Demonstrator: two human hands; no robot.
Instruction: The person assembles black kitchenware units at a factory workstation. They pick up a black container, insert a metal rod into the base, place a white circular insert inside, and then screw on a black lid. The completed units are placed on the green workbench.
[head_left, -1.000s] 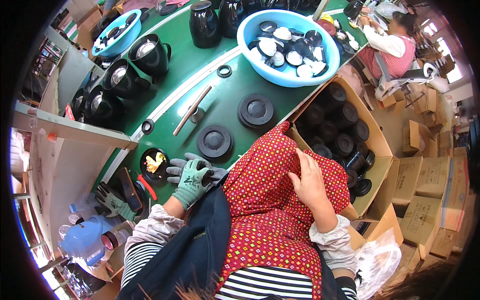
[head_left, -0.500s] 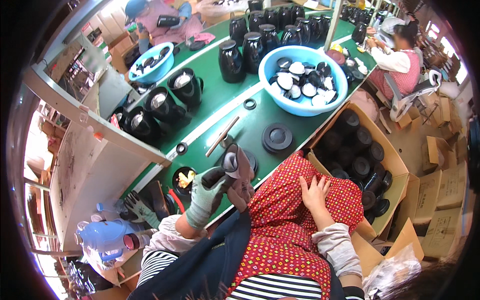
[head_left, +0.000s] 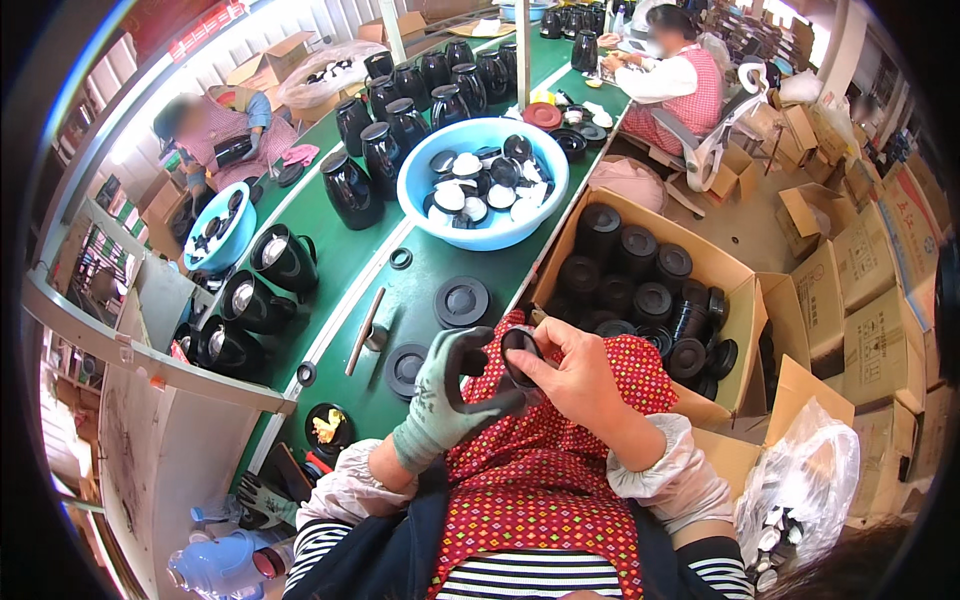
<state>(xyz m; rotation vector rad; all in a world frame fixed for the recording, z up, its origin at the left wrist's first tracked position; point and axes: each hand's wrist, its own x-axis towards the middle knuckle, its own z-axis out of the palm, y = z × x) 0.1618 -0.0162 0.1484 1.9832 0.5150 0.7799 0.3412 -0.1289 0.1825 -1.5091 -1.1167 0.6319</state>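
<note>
Over our apron, our bare right hand pinches a dark piece; our gloved left hand curves open beside it; probably light, stiff, best gripped by its rim

Bright light is spreading.
Left of the blue basin, black jugs are gleaming and a beam is curving.

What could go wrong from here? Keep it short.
The dark piece at the bare right hand's fingertips might slip onto the red apron. The large blue basin, full of loose parts, stands near the edge of the green table; a knock could spill some.
</note>
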